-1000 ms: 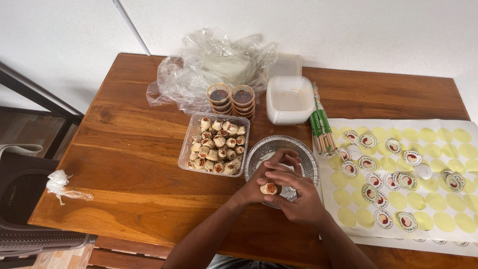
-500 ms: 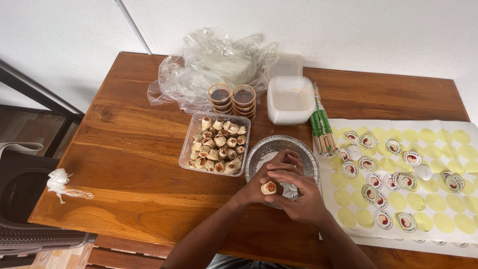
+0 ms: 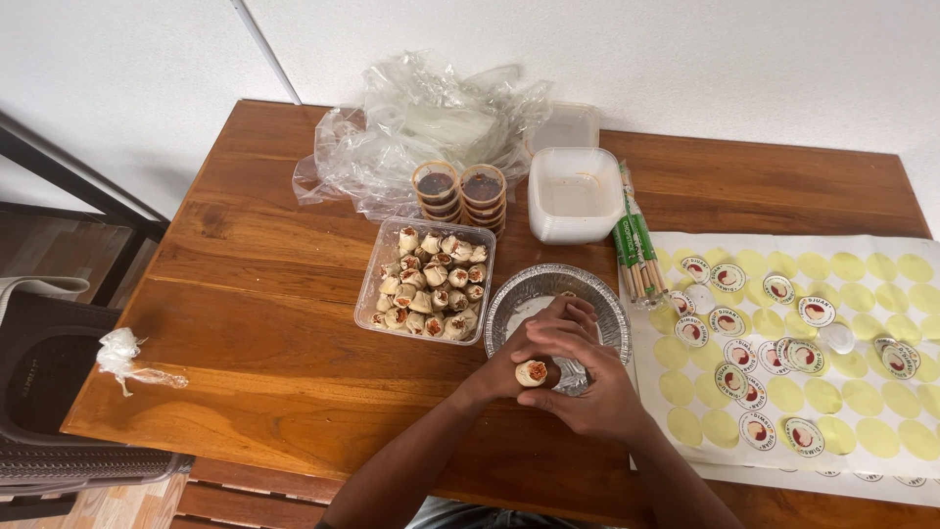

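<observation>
2 hands meet over the foil tin's (image 3: 509, 299) near rim: left hand (image 3: 519, 355) and right hand (image 3: 587, 384) pinch 1 dumpling (image 3: 532, 372) between their fingertips. At 10 o'clock sits a dumpling tray (image 3: 377, 284); at 3, a sticker sheet (image 3: 862, 392); at 11, sauce cups (image 3: 460, 191).

The bench (image 3: 245, 323) is brown wood with visible grain, set against a plain white wall (image 3: 685, 59). A dark woven chair (image 3: 59, 392) stands just beside its left edge, over a wood-toned floor (image 3: 108, 504). Lighting is even and soft, with faint shadows.
</observation>
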